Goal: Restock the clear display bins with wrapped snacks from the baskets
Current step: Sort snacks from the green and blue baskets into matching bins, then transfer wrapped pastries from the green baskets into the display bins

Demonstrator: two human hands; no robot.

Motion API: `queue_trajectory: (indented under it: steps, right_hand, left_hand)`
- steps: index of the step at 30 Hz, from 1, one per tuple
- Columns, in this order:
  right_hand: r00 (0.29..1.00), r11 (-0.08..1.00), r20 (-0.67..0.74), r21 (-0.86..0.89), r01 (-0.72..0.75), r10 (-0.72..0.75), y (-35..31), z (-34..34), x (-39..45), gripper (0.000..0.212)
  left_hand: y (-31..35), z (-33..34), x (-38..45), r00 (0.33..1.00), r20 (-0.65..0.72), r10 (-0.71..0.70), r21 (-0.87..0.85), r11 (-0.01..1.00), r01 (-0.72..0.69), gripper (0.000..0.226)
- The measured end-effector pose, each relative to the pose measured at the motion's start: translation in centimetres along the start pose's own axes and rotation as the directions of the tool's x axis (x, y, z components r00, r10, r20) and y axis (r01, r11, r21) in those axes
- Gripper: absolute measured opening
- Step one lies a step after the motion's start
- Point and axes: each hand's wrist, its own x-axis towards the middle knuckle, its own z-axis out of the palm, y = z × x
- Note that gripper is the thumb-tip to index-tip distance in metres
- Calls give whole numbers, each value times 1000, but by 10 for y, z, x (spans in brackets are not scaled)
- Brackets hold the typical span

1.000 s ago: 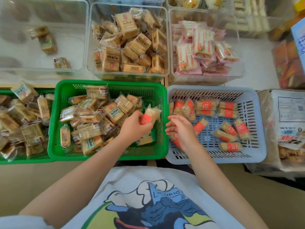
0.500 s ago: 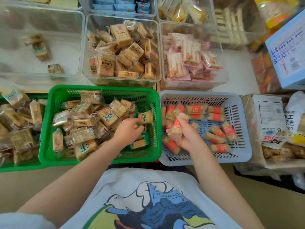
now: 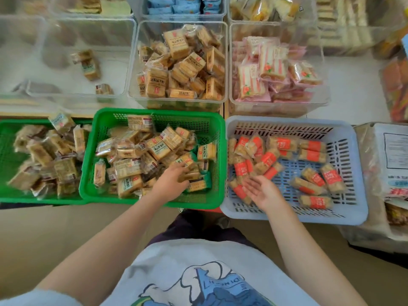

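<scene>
My left hand [image 3: 171, 181] reaches into the middle green basket [image 3: 154, 112], its fingers curled over a tan cracker pack [image 3: 191, 173] in the heap. Over the grey-blue basket [image 3: 287, 120], my right hand [image 3: 262, 192] lies palm up with fingers spread and holds nothing. Red-labelled snack bars [image 3: 267, 159] are scattered just beyond its fingers. Behind the baskets stand clear bins: one heaped with tan cracker packs [image 3: 176, 43], one with pink striped packs [image 3: 271, 62], and a left bin [image 3: 66, 94] with only a few packs.
A second green basket [image 3: 6, 196] of brown packs sits at the far left. Plastic-wrapped cartons [image 3: 388, 151] stand to the right of the grey-blue basket. More clear bins with blue and yellow packs line the back row.
A red-labelled bar went from my left hand to my right, then into the grey-blue basket; the right hand is now open. My left hand dropped back into the green basket's packs.
</scene>
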Motion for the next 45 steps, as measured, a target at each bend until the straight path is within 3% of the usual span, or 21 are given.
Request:
queue_trajectory:
  steps: [2,5,8,10,12,16,19,21,24,30,39,43,45]
  right_hand:
    - [999,997,24,-72,24,-22,11,7,-9,21]
    - [991,966,66,-226,125,-113,22,30,-27,18]
    - [972,894,170,-392,217,-161,28,65,-43,12]
    - [963,829,223,-502,247,-153,33,95,-48,12]
    - [962,771,239,-585,250,-130,40,128,-46,13]
    - [956,605,242,-741,292,-165,61,205,-36,22]
    - [908,339,309,-854,396,-282,81,254,-24,48]
    - [868,132,305,-915,381,-392,95,271,-16,66]
    - [844,21,237,-960,281,-481,106,280,-14,72]
    - [889,80,137,-979,189,-437,102,281,-12,52]
    - [844,354,188,-846,399,-502,82,253,-47,54]
    - [773,431,208,-730,530,-599,76,244,-73,52]
    - [750,457,257,-659,597,-610,72,247,-91,53]
  left_hand:
    - [8,-9,-3,998,-49,-28,-58,998,26,36]
    - [7,-27,-10,956,-294,17,-56,998,-35,27]
    - [-20,-47,-13,805,-568,174,132,984,-120,20]
    - [-47,-63,-11,746,-640,185,207,976,-64,33]
    - [-77,-81,-4,789,-601,129,227,974,14,51]
    - [-120,-109,7,940,-338,37,209,977,37,74]
    - [-131,-117,8,954,-288,80,198,980,-22,76]
    - [-136,-119,10,955,-280,97,202,979,-40,76]
    - [-142,-121,12,958,-259,126,217,974,-70,75]
    - [-150,-125,8,960,-224,168,197,973,-124,71]
    - [-143,-135,12,981,-174,85,-84,991,-101,55]
    - [-125,-151,5,977,-204,62,-156,983,-95,50]
    - [-111,-162,-5,971,-233,58,-308,942,-131,45]
